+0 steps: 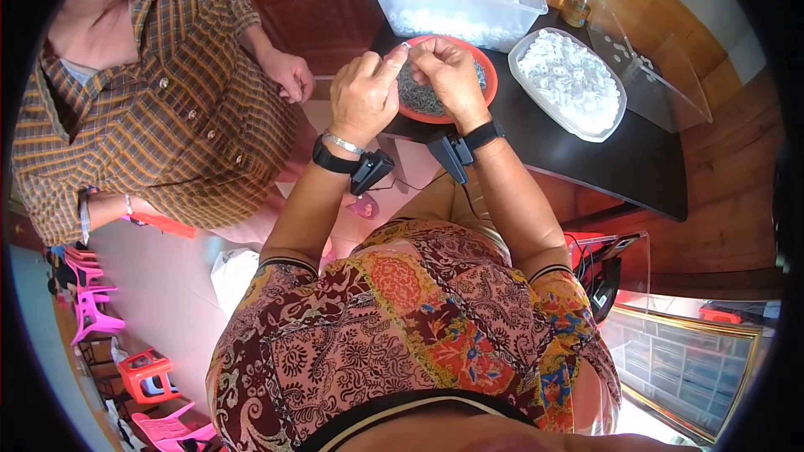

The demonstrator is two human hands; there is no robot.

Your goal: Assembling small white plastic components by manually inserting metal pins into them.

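Note:
My left hand and my right hand meet over the near part of an orange bowl. Heaped in the bowl are small grey metal pieces, too fine to name surely. A small whitish plastic piece shows at my left fingertips, thumb and forefinger closed on it. My right thumb and forefinger are pinched together beside it; whatever is between them is hidden. To the right of the bowl, a white oval tray is piled with small white plastic pieces, some of them ring-shaped.
Behind the bowl, a clear plastic bin holds more white pieces. A green-lidded jar stands against the wall on the dark table. Another person stands close on my left. Pink chairs and a red stool are farther off.

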